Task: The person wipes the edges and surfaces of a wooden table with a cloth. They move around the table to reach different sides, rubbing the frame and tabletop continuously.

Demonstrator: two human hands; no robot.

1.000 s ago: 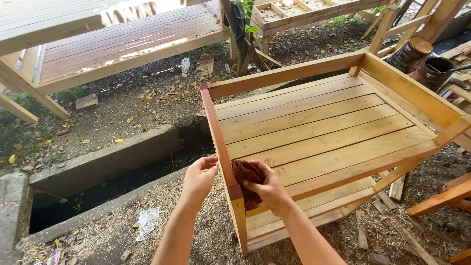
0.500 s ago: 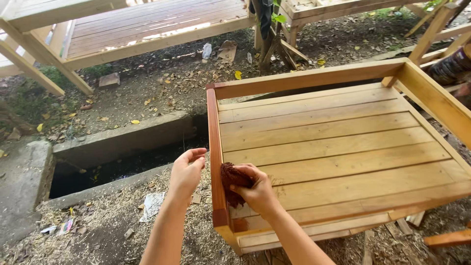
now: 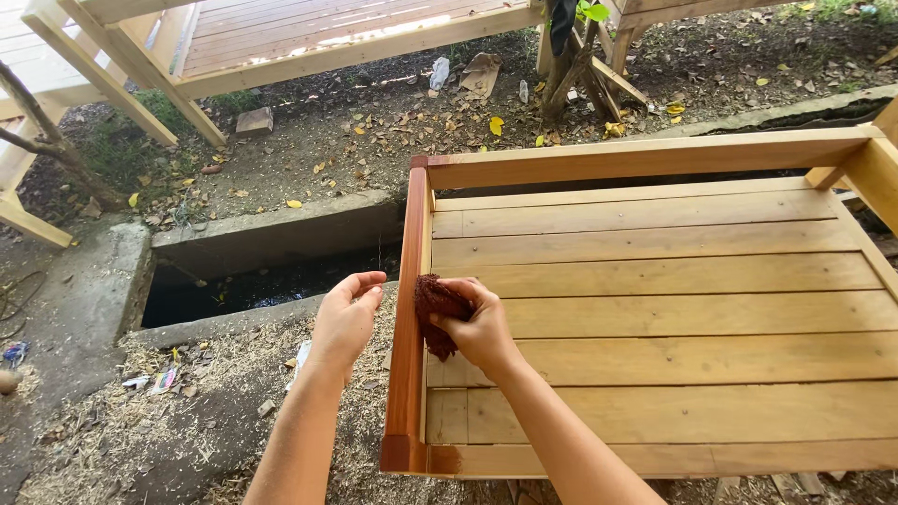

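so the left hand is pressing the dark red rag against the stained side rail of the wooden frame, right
Not quite: the head view shows the right hand pressing the dark red rag against the stained side rail of the wooden frame. The left hand is open beside the rail, holding nothing.

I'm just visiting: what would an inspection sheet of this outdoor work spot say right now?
Surface: slatted wooden frame, pale planks; its left rail is darker reddish-brown.
Job's things: dark red cloth, pressed against the rail's inner side.
Clutter: sawdust, dry leaves and litter scraps on the ground.
Hands: right hand grips the cloth; left hand open, just outside the rail.
Cables: nothing seen.
Surroundings: concrete drain channel; more wooden frames beyond.
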